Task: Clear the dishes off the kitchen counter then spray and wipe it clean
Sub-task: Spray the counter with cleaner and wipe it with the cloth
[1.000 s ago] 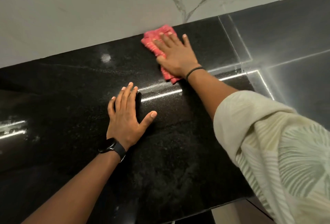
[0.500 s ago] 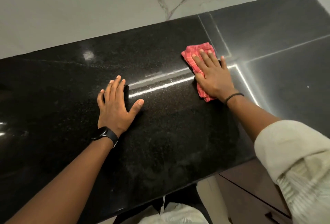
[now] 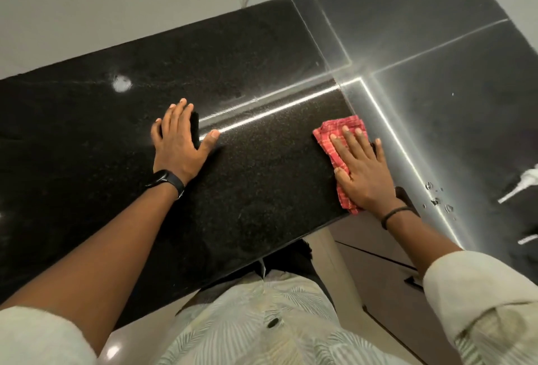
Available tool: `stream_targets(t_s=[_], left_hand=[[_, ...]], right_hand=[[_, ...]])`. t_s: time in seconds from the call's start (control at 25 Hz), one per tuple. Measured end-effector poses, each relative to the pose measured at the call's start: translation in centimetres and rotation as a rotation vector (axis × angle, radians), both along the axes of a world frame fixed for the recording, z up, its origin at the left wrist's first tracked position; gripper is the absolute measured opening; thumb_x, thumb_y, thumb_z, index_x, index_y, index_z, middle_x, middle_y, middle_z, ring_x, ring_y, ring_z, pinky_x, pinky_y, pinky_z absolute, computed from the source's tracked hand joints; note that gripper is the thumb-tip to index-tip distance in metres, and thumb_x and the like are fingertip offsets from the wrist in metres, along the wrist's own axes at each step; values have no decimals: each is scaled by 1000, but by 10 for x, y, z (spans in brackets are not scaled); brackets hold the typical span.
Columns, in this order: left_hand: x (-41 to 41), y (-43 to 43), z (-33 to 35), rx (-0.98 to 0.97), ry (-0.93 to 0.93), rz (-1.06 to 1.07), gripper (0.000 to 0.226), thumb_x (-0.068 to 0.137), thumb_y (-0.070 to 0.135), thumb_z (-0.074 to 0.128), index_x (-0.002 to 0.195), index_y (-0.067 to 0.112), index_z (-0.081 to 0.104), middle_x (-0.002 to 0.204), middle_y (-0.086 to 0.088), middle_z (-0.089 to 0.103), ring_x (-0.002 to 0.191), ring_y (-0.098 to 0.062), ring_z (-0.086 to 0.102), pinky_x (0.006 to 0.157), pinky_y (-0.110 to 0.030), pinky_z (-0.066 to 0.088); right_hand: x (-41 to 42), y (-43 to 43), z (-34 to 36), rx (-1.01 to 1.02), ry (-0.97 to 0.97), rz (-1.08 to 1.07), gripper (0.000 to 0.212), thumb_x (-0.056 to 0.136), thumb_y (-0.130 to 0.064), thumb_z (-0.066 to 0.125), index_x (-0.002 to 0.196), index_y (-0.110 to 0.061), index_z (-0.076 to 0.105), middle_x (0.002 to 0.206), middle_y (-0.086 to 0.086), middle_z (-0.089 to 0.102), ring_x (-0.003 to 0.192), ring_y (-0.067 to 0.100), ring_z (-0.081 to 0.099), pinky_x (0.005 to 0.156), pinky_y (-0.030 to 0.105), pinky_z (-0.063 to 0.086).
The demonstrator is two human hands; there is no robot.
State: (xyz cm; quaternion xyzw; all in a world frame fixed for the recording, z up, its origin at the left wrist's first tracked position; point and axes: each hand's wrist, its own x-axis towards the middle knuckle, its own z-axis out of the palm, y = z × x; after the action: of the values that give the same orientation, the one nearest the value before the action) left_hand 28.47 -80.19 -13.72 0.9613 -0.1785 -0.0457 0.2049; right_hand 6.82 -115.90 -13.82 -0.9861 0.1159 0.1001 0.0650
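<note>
As our right hand [image 3: 362,169] presses flat, fingers spread, on the red checked cloth [image 3: 339,137], we have dragged it from the back wall to the counter's [image 3: 262,190] near edge. Our left hand [image 3: 180,140] stays splayed, bracing. Speckled black stone gleams, no dishes visible; droplets [image 3: 436,198] remain rightward.

A crumpled red checked cloth [image 3: 337,143] lies flat on the glossy black counter [image 3: 262,184] near its front edge.
</note>
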Motion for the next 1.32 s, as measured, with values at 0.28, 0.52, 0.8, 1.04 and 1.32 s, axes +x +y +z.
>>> stream_targets(t_s=[0.28, 0.52, 0.8, 1.04, 1.32], left_hand=[[-20, 14, 7, -229, -23, 8, 75, 95, 69, 35, 152, 20, 40, 164, 4, 28, 153, -16, 19, 124, -49, 13], [-51, 66, 6, -193, -47, 168, 70, 97, 64, 35, 152, 20, 39, 164, 4, 29, 153, -16, 20, 122, -46, 13], [-86, 173, 4, 73, -42, 362, 73, 98, 67, 31, 151, 17, 39, 164, -2, 29, 153, -22, 20, 122, -56, 13], [-105, 229, -1, 55, -22, 611, 82, 95, 73, 29, 157, 19, 27, 168, 2, 17, 156, -19, 9, 123, -56, 3], [-99, 235, -8, 7, -44, 557, 83, 94, 70, 31, 157, 16, 26, 168, 2, 16, 156, -14, 5, 124, -53, -1]], right_hand=[[-14, 48, 1, -29, -16, 18, 73, 97, -52, 28, 163, -37, 0, 173, 0, -2, 159, 23, -6, 126, 56, -3], [8, 249, 5, 159, -15, 262, 76, 97, -51, 36, 165, -32, 6, 173, 3, -3, 159, 26, -10, 125, 60, -4], [23, 238, 2, 131, -31, 374, 73, 94, -50, 37, 163, -37, 19, 173, -3, 8, 160, 22, 1, 125, 60, -2], [117, 145, 6, 67, -54, 146, 73, 95, -52, 32, 163, -38, 12, 173, -2, 5, 159, 23, 0, 126, 61, 2], [292, 147, 6, 75, -90, 123, 71, 97, -54, 22, 164, -36, 9, 173, 0, 3, 159, 25, -2, 126, 59, -1]])
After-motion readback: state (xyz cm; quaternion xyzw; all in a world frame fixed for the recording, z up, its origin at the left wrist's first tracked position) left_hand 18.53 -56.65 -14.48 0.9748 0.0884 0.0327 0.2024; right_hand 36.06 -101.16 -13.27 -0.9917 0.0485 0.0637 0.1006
